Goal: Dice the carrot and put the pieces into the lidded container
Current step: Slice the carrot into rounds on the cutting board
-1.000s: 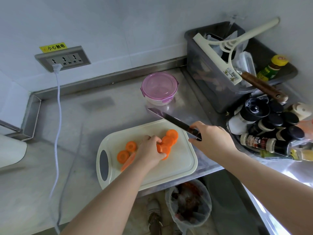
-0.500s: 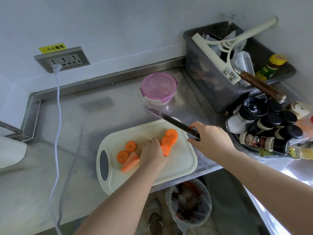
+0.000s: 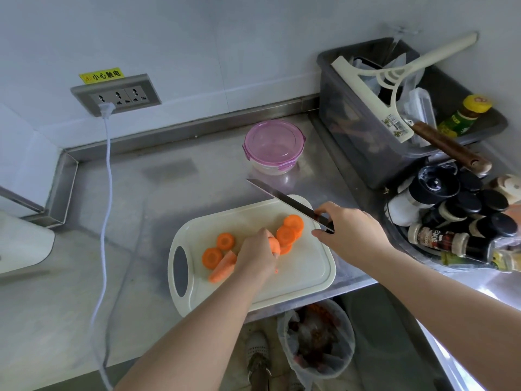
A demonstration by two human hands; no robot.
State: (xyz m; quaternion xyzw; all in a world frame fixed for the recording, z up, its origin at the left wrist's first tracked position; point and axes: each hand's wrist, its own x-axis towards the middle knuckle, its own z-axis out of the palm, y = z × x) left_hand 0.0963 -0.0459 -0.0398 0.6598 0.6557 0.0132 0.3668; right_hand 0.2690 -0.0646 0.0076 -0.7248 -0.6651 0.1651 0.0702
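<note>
A white cutting board (image 3: 304, 275) lies on the steel counter with several round carrot slices (image 3: 290, 230) and a tapered carrot end (image 3: 222, 268) on it. My left hand (image 3: 256, 255) is over the board's middle and pinches a carrot slice (image 3: 274, 245) lifted off the board. My right hand (image 3: 349, 230) grips the handle of a knife (image 3: 282, 200), its blade raised above the board's far right corner and pointing back left. The round container with a pink lid (image 3: 274, 145) stands closed behind the board.
A grey bin (image 3: 366, 136) with a squeegee, a bottle and a wooden handle stands at the back right. Spice jars (image 3: 451, 221) crowd the right edge. A white cord (image 3: 107, 193) runs from the wall socket down the counter. A lined waste bin (image 3: 315, 340) sits below the counter edge.
My left hand has drawn back from the stacked slices and lifted one slice off the board. The knife has stayed raised in nearly the same place.
</note>
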